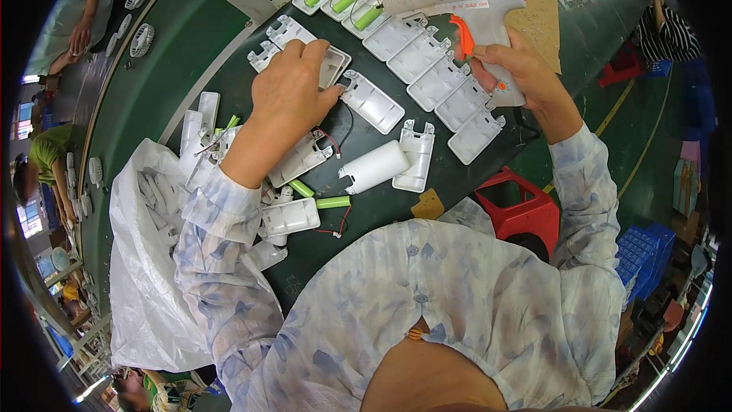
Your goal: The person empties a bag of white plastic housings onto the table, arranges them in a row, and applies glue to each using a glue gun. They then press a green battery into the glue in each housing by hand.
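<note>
Patterned shirt (pixel 427 282) lies nearest the camera; beyond it, the half-curled left hand (pixel 293 85) partly covers a white plastic casing (pixel 338 61) far left, hold unclear, probably light, stiff and best taken by its rims, while the right hand (pixel 526 69) wraps a rigid-looking glue gun (pixel 488 19) by its handle (pixel 511 91), far right.

Shell row (pixel 438 84) on table (pixel 381 210) — batteries (pixel 345 1) in its far end, loose shells (pixel 374 103) left; bag (pixel 152 259) further left — stool (pixel 526 217) right.
</note>
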### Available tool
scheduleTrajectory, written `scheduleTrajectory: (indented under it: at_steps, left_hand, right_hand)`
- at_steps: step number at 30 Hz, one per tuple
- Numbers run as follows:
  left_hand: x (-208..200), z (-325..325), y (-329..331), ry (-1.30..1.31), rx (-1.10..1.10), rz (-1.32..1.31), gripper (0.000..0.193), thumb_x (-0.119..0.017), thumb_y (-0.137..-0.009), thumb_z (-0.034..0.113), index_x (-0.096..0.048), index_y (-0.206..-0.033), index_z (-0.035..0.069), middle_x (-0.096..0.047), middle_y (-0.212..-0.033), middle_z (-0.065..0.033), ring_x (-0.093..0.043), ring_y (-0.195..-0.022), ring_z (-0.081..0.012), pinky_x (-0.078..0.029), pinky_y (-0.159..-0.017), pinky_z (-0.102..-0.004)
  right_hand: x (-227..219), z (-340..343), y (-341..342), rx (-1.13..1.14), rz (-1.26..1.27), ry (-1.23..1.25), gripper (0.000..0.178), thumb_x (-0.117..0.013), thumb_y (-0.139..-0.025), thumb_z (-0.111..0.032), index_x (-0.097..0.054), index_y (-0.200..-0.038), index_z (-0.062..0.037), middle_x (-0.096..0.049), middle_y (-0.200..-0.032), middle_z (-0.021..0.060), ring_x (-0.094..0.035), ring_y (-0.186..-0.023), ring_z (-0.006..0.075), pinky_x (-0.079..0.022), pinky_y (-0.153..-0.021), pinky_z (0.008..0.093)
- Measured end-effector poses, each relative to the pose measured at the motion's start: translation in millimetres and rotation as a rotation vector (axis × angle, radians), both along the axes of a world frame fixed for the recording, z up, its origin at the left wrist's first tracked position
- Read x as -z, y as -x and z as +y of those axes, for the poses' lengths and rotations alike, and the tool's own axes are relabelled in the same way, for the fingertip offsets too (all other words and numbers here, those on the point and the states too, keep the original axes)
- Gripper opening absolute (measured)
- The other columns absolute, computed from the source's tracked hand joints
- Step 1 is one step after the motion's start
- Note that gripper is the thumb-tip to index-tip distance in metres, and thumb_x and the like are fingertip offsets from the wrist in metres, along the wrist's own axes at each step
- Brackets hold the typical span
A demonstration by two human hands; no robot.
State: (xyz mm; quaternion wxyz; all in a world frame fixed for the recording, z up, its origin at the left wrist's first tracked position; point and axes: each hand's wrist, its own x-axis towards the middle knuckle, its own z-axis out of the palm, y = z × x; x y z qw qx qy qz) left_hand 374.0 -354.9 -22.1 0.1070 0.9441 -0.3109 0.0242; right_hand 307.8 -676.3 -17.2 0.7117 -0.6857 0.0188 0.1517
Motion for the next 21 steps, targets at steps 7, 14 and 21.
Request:
scheduleTrajectory:
  at_steps: [7, 14, 21]
  left_hand:
    - [5, 8, -9, 0.067, 0.016, 0.072, 0.055, -0.078, -0.073, 0.018, -0.061, -0.125, 0.007, -0.063, -0.105, -0.0168, -0.065, -0.097, -0.0356, -0.054, -0.082, -0.0438]
    - [-8, 55, -22, 0.085, -0.099, -0.044, 0.049, -0.071, -0.076, 0.015, -0.063, -0.123, 0.006, -0.065, -0.114, -0.0175, -0.064, -0.097, -0.0368, -0.051, -0.090, -0.0442]
    - [-8, 29, 21, 0.189, 0.119, 0.083, 0.022, -0.076, -0.077, 0.012, -0.071, -0.097, 0.006, -0.067, -0.092, -0.0104, -0.065, -0.088, -0.0317, -0.053, -0.074, -0.0401]
  right_hand:
    - [3, 0, 4, 0.010, 0.005, 0.051, 0.028, -0.060, -0.089, -0.022, -0.061, -0.106, 0.0008, -0.060, -0.070, 0.0054, -0.054, -0.054, 0.0105, -0.043, -0.053, 0.0263]
    - [-3, 1, 8, 0.033, -0.050, -0.007, 0.036, -0.061, -0.089, -0.021, -0.059, -0.117, 0.0016, -0.061, -0.072, 0.0060, -0.054, -0.054, 0.0113, -0.044, -0.054, 0.0269]
    - [-2, -7, 18, 0.062, -0.013, -0.066, 0.039, -0.062, -0.089, -0.021, -0.057, -0.119, 0.0024, -0.061, -0.070, 0.0059, -0.054, -0.054, 0.0112, -0.044, -0.054, 0.0267]
